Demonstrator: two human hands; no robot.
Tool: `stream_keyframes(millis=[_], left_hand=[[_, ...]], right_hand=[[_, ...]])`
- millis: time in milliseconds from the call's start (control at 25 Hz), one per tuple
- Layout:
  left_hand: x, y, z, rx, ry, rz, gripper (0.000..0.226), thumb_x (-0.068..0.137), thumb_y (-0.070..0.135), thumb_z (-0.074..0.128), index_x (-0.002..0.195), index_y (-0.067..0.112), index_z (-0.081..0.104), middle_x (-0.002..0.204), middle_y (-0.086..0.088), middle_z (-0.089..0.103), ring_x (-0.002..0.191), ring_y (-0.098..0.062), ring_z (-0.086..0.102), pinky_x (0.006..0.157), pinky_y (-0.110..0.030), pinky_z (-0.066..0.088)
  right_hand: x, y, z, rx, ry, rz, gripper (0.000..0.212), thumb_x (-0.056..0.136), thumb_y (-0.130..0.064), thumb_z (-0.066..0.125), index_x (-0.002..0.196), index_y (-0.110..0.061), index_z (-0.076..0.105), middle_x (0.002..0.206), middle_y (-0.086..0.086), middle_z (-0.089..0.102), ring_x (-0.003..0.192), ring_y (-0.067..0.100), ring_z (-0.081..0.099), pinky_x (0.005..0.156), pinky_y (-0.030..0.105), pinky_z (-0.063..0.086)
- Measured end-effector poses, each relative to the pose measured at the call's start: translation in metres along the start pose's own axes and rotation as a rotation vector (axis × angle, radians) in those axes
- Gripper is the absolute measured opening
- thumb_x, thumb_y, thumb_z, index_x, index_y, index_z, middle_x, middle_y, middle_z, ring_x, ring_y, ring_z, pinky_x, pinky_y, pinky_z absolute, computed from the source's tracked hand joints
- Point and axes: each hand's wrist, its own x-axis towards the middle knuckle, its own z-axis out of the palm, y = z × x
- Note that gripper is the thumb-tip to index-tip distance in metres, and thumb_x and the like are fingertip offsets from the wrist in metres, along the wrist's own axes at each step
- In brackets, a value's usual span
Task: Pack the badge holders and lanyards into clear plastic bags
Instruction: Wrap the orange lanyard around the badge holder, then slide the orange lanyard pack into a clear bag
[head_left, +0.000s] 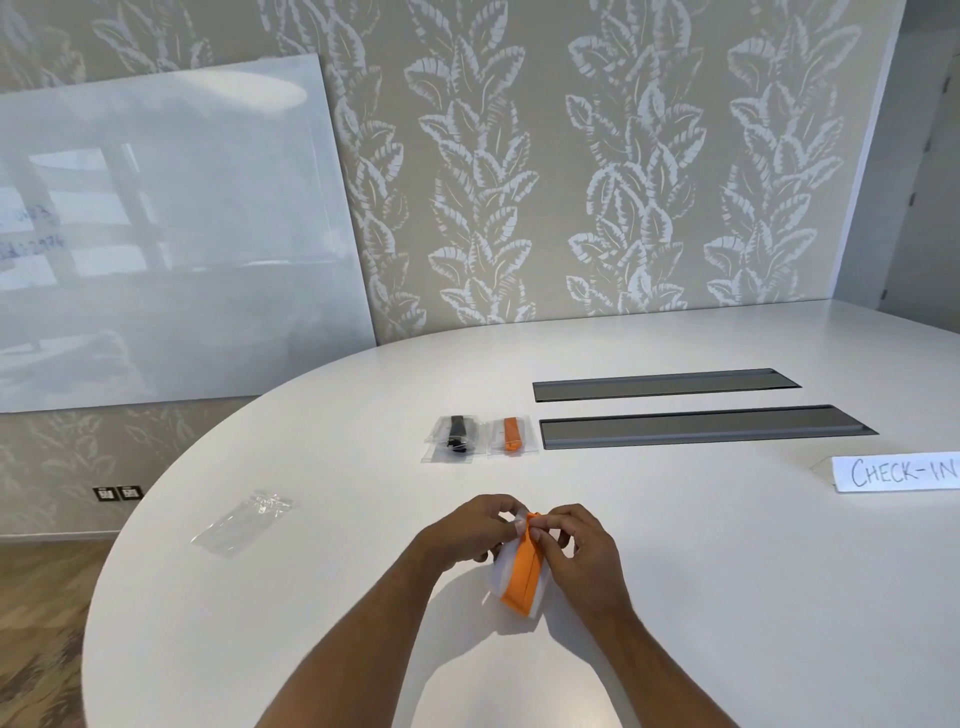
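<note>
Orange lanyard (521, 571) pinched at its far end between both hands' grip.

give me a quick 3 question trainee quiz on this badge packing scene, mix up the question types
1. True or false: two packed bags lie next to each other on the table.
2. What colour is the lanyard that the hands are working on?
3. The spare empty clear bag lies: A) to the person's left B) beside the sign C) in a cable tray

Key
1. True: black lanyard bag, orange lanyard bag.
2. Orange: held lanyard, left hand, right hand.
3. A: empty bag.
</note>
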Motion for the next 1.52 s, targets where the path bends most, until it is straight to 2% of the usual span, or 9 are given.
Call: stream_keyframes(millis=[120, 280, 480, 680, 880, 1000, 1160, 1280, 1520], left_hand=[[-0.004, 0.000, 0.004, 0.000, -0.008, 0.043, 0.033, 0.089, 0.028, 0.076, 0.117, 0.020, 0.060, 0.088, 0.000, 0.068, 0.078, -0.014, 0.061, 0.062, -0.018, 0.050], [-0.007, 0.006, 0.005, 0.090, -0.059, 0.086, 0.040, 0.089, 0.011, 0.070, 0.127, 0.014, 0.058, 0.115, -0.012, 0.068, 0.104, -0.030, 0.066, 0.094, -0.038, 0.057], [-0.012, -0.003, -0.003, 0.084, -0.137, 0.146, 0.032, 0.086, 0.011, 0.072, 0.116, 0.012, 0.062, 0.093, -0.006, 0.066, 0.088, -0.023, 0.060, 0.084, -0.039, 0.053], [-0.018, -0.030, -0.013, -0.035, -0.001, 0.120, 0.027, 0.082, 0.024, 0.078, 0.103, 0.019, 0.063, 0.070, 0.003, 0.071, 0.066, -0.011, 0.063, 0.062, -0.025, 0.051], [-0.026, -0.066, -0.042, 0.111, 0.401, 0.083, 0.009, 0.084, 0.012, 0.067, 0.090, 0.016, 0.072, 0.081, 0.002, 0.077, 0.076, -0.014, 0.072, 0.080, -0.040, 0.061], [-0.041, -0.096, -0.077, 0.282, 0.726, -0.021, 0.026, 0.089, 0.011, 0.061, 0.108, 0.023, 0.072, 0.116, 0.002, 0.073, 0.101, -0.018, 0.068, 0.094, -0.036, 0.054], [-0.064, -0.145, -0.124, 0.671, 0.781, -0.420, 0.060, 0.094, 0.033, 0.056, 0.151, 0.023, 0.040, 0.165, -0.005, 0.025, 0.150, -0.023, 0.028, 0.115, -0.040, 0.031], [-0.078, -0.172, -0.140, 0.623, 0.732, -0.610, 0.070, 0.095, 0.048, 0.051, 0.155, 0.020, 0.030, 0.167, -0.012, 0.016, 0.154, -0.028, 0.013, 0.117, -0.047, 0.025], [-0.077, -0.179, -0.136, 0.630, 0.728, -0.625, 0.063, 0.100, 0.047, 0.039, 0.154, 0.017, 0.030, 0.147, -0.009, 0.046, 0.138, -0.032, 0.039, 0.110, -0.048, 0.029]], right_hand=[[0.000, 0.000, 0.000, 0.001, 0.008, 0.040, 0.017, 0.088, -0.011, 0.073, 0.092, -0.028, 0.070, 0.094, -0.017, 0.067, 0.090, 0.010, 0.061, 0.072, 0.017, 0.046], [0.000, -0.004, 0.000, 0.051, -0.020, 0.087, 0.038, 0.089, -0.024, 0.074, 0.123, -0.030, 0.058, 0.123, -0.022, 0.058, 0.108, 0.002, 0.057, 0.087, 0.016, 0.046], [-0.001, -0.005, 0.002, 0.122, -0.319, 0.174, 0.023, 0.098, -0.037, 0.059, 0.114, -0.054, 0.060, 0.111, -0.028, 0.069, 0.105, 0.000, 0.066, 0.088, 0.016, 0.052], [0.003, -0.003, 0.007, 0.072, -0.374, 0.202, 0.020, 0.099, -0.038, 0.062, 0.115, -0.048, 0.064, 0.115, -0.028, 0.066, 0.106, -0.010, 0.058, 0.087, 0.015, 0.046], [0.008, -0.003, 0.017, 0.146, -0.353, 0.300, 0.020, 0.099, -0.030, 0.064, 0.115, -0.042, 0.068, 0.112, -0.021, 0.066, 0.104, 0.002, 0.062, 0.086, 0.024, 0.052], [0.009, -0.007, 0.026, 0.208, -0.333, 0.352, 0.021, 0.099, -0.029, 0.064, 0.118, -0.037, 0.068, 0.110, -0.015, 0.065, 0.101, 0.010, 0.064, 0.076, 0.030, 0.054], [0.011, -0.009, 0.030, 0.230, -0.329, 0.369, 0.022, 0.100, -0.030, 0.063, 0.121, -0.035, 0.067, 0.111, -0.011, 0.064, 0.100, 0.014, 0.064, 0.070, 0.030, 0.053], [0.011, -0.009, 0.029, 0.237, -0.324, 0.386, 0.021, 0.099, -0.031, 0.063, 0.120, -0.036, 0.067, 0.111, -0.009, 0.064, 0.099, 0.015, 0.064, 0.058, 0.022, 0.052], [0.011, -0.010, 0.029, 0.243, -0.318, 0.408, 0.021, 0.099, -0.030, 0.064, 0.117, -0.038, 0.068, 0.110, -0.005, 0.064, 0.097, 0.019, 0.064, 0.052, 0.019, 0.050]])
